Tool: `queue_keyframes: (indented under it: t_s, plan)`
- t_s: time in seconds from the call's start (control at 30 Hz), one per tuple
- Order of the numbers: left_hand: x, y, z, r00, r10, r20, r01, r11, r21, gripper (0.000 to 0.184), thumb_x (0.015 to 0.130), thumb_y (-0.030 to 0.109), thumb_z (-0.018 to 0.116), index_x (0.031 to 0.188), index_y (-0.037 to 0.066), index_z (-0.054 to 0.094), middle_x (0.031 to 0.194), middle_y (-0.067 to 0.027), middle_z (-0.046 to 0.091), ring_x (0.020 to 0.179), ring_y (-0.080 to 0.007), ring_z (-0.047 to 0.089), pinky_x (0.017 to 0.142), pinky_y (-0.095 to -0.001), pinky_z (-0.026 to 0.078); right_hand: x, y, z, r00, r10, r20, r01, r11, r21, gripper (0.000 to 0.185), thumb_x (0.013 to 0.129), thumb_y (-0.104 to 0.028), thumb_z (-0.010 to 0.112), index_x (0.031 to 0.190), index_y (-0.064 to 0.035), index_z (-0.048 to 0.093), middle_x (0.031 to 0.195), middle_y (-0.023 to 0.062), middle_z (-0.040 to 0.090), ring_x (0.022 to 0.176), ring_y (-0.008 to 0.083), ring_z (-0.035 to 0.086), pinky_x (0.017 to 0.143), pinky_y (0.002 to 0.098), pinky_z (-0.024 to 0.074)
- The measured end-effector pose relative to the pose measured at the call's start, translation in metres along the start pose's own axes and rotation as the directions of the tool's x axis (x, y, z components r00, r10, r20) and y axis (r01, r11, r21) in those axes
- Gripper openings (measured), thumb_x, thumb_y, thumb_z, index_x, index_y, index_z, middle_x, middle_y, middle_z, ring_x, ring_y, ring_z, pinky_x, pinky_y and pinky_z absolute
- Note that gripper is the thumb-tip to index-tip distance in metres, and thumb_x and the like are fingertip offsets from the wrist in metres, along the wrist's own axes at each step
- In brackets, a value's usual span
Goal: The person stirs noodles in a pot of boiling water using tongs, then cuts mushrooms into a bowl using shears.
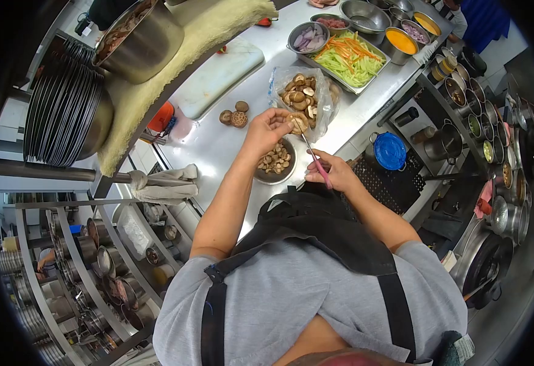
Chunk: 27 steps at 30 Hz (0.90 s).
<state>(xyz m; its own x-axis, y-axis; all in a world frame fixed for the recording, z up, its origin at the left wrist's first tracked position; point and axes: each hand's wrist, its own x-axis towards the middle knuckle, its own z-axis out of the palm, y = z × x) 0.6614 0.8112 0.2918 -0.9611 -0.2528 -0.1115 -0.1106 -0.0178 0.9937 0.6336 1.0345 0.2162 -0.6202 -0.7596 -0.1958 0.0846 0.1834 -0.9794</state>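
My left hand (268, 131) pinches a shiitake mushroom (298, 124) above the steel counter. In my right hand (333, 172) is a pair of scissors (319, 166) with pink handles, its blades reaching up to the mushroom. Below my hands stands a metal bowl (273, 179) with cut mushroom pieces (275, 160) in it. Just beyond the held mushroom, a clear plastic bag (322, 116) lies open with many whole mushrooms (300, 94). Several loose mushrooms (239, 118) sit on the counter to the left of my left hand.
A white cutting board (218, 78) lies at the back left. Farther back are a tray of sliced vegetables (349, 61), a bowl of cut onions (308, 38) and a container of orange liquid (401, 41). On the right, a blue-lidded pot (389, 151) stands lower than the counter.
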Motion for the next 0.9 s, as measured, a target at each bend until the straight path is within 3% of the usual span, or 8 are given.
queue_keyframes:
  t_s: [0.23, 0.53, 0.57, 0.63, 0.7, 0.83, 0.87, 0.9]
  plan:
    - [0.012, 0.0, -0.001, 0.995, -0.1, -0.02, 0.102, 0.991, 0.085, 0.024, 0.085, 0.011, 0.066, 0.105, -0.001, 0.059, 0.087, -0.0043, 0.066, 0.072, -0.0072, 0.06, 0.055, -0.0197, 0.043, -0.002, -0.028, -0.006, 0.982, 0.185, -0.022, -0.185, 0.983, 0.002, 0.076, 0.068, -0.029, 0.084, 0.129, 0.0022, 0.05, 0.073, 0.0065, 0.062, 0.066, 0.0115, 0.057, 0.064, 0.027, 0.0476]
    - [0.054, -0.032, -0.009, 0.998, -0.061, -0.002, 0.058, 0.926, 0.373, 0.02, 0.083, 0.009, 0.066, 0.099, -0.002, 0.063, 0.081, -0.0064, 0.066, 0.064, -0.0104, 0.058, 0.054, -0.0245, 0.044, 0.036, -0.013, -0.01, 0.995, 0.003, -0.098, -0.033, 0.95, -0.31, 0.074, 0.068, -0.042, 0.082, 0.124, 0.0002, 0.056, 0.07, 0.0085, 0.061, 0.058, 0.0138, 0.053, 0.058, 0.0302, 0.0461]
    - [0.064, -0.032, -0.012, 0.998, -0.069, 0.01, 0.06, 0.924, 0.379, 0.018, 0.082, 0.009, 0.066, 0.096, -0.002, 0.064, 0.079, -0.007, 0.066, 0.063, -0.0111, 0.058, 0.055, -0.0249, 0.045, 0.042, -0.014, -0.012, 0.995, 0.0, -0.098, -0.031, 0.95, -0.309, 0.074, 0.068, -0.042, 0.082, 0.124, 0.0002, 0.056, 0.07, 0.0085, 0.061, 0.058, 0.0138, 0.053, 0.058, 0.0302, 0.0461]
    - [0.082, -0.03, -0.017, 0.997, -0.079, 0.022, 0.065, 0.922, 0.382, 0.017, 0.081, 0.008, 0.067, 0.093, -0.003, 0.065, 0.077, -0.0075, 0.066, 0.062, -0.0117, 0.058, 0.055, -0.0253, 0.045, 0.051, -0.016, -0.016, 0.981, 0.175, -0.085, -0.179, 0.983, -0.038, 0.067, 0.068, -0.039, 0.082, 0.118, 0.0002, 0.06, 0.063, 0.0063, 0.059, 0.051, 0.012, 0.051, 0.05, 0.0287, 0.0443]
    - [0.098, -0.024, -0.02, 0.974, -0.219, 0.06, 0.182, 0.91, 0.372, 0.014, 0.08, 0.007, 0.066, 0.09, -0.003, 0.066, 0.073, -0.008, 0.066, 0.06, -0.0126, 0.058, 0.055, -0.0252, 0.046, 0.054, -0.022, -0.018, 0.98, 0.149, -0.128, -0.154, 0.988, -0.026, 0.057, 0.07, -0.032, 0.083, 0.113, -0.0006, 0.063, 0.058, 0.0045, 0.057, 0.045, 0.0105, 0.05, 0.043, 0.0273, 0.0415]
    - [0.112, -0.01, -0.013, 0.958, -0.285, 0.026, 0.235, 0.835, 0.498, 0.015, 0.079, 0.009, 0.065, 0.089, -0.002, 0.067, 0.073, -0.0088, 0.067, 0.061, -0.0125, 0.061, 0.056, -0.0248, 0.047, 0.051, -0.019, -0.023, 0.965, 0.208, -0.162, -0.212, 0.977, -0.008, 0.052, 0.073, -0.024, 0.081, 0.114, 0.0013, 0.061, 0.056, 0.0045, 0.057, 0.042, 0.0107, 0.051, 0.04, 0.0275, 0.0407]
    - [0.117, -0.012, -0.013, 0.959, -0.281, 0.034, 0.228, 0.838, 0.496, 0.015, 0.079, 0.009, 0.065, 0.089, -0.002, 0.067, 0.073, -0.0088, 0.067, 0.061, -0.0125, 0.061, 0.056, -0.0248, 0.047, 0.047, -0.014, -0.024, 0.964, 0.2, -0.174, -0.2, 0.98, 0.019, 0.052, 0.074, -0.022, 0.081, 0.115, 0.0021, 0.061, 0.055, 0.0047, 0.057, 0.042, 0.0106, 0.052, 0.04, 0.0276, 0.0405]
    - [0.122, -0.015, -0.013, 0.986, -0.158, -0.045, 0.156, 0.812, 0.563, 0.019, 0.078, 0.015, 0.064, 0.09, 0.001, 0.069, 0.076, -0.0127, 0.068, 0.065, -0.0194, 0.064, 0.061, -0.0304, 0.05, 0.042, -0.008, -0.025, 0.962, 0.2, -0.184, -0.201, 0.98, 0.014, 0.052, 0.074, -0.022, 0.081, 0.115, 0.0021, 0.061, 0.055, 0.0047, 0.057, 0.042, 0.0106, 0.052, 0.04, 0.0276, 0.0405]
